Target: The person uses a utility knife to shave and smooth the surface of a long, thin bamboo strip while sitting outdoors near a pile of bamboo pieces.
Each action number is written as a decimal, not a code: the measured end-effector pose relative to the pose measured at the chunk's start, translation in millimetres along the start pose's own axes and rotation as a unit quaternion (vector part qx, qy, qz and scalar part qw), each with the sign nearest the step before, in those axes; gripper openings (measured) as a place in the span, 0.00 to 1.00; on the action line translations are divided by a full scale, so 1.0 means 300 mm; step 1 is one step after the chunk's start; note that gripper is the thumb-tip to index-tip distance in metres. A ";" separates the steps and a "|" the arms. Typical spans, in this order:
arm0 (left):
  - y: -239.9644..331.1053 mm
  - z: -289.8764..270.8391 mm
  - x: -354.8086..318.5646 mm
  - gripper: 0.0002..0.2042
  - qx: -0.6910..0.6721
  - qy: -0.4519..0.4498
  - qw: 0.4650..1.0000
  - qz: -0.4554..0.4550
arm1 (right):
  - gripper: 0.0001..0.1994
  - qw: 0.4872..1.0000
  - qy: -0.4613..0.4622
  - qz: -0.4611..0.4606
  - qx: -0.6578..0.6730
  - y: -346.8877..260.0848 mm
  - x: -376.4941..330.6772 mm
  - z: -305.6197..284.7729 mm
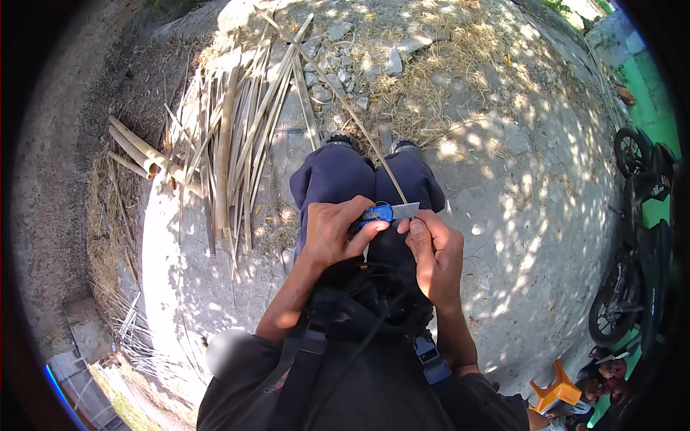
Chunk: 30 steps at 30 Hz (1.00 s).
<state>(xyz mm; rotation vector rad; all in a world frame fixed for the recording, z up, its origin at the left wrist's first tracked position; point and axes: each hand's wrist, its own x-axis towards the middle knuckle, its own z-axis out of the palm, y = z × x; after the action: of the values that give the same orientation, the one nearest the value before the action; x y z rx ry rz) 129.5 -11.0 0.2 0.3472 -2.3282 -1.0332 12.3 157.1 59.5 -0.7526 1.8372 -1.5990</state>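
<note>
My left hand [332, 231] is closed around the blue handle of a utility knife [378, 213]. Its wide blade points to the right, above my knees. Close beside the blade tip, my right hand [437, 253] has thumb and fingers pinched on the near end of a long, thin bamboo strip [371, 139]. The strip runs away from me between my knees and up to the far left, over the ground. Where blade and strip come together, I cannot tell whether they touch.
A pile of split bamboo strips [230, 144] lies ahead on the left, beside thicker bamboo poles [140, 149]. Broken stones [394, 62] and dry shavings [445, 79] cover the ground ahead. Motorcycles [619, 302], an orange plastic stool [557, 389] and people [611, 373] are at the right.
</note>
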 end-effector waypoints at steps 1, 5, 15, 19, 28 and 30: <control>0.000 -0.003 0.000 0.16 0.002 -0.004 1.000 0.003 | 0.11 1.000 -0.001 0.000 0.000 0.002 -0.003 0.000; 0.008 -0.002 -0.002 0.15 0.002 -0.001 1.000 0.004 | 0.11 1.000 0.003 -0.015 -0.021 0.001 -0.016 -0.010; 0.011 -0.006 0.006 0.14 0.019 0.031 0.999 -0.007 | 0.11 0.999 0.011 0.022 -0.028 0.020 -0.094 -0.028; 0.026 -0.016 0.009 0.13 0.026 0.051 0.998 -0.024 | 0.11 0.999 0.007 0.036 -0.028 0.016 -0.166 -0.057; 0.025 0.001 0.011 0.13 0.023 0.056 0.998 -0.002 | 0.12 0.993 -0.017 0.116 -0.031 0.096 -0.376 -0.255; 0.025 0.006 0.009 0.13 0.026 0.056 0.998 -0.010 | 0.11 0.992 -0.011 0.127 -0.024 0.111 -0.422 -0.282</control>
<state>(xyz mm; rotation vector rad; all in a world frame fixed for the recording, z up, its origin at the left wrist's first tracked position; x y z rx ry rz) 126.3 -6.1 5.8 0.4384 -2.2577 -0.9386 33.1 310.7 43.7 -0.5298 1.8773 -1.3818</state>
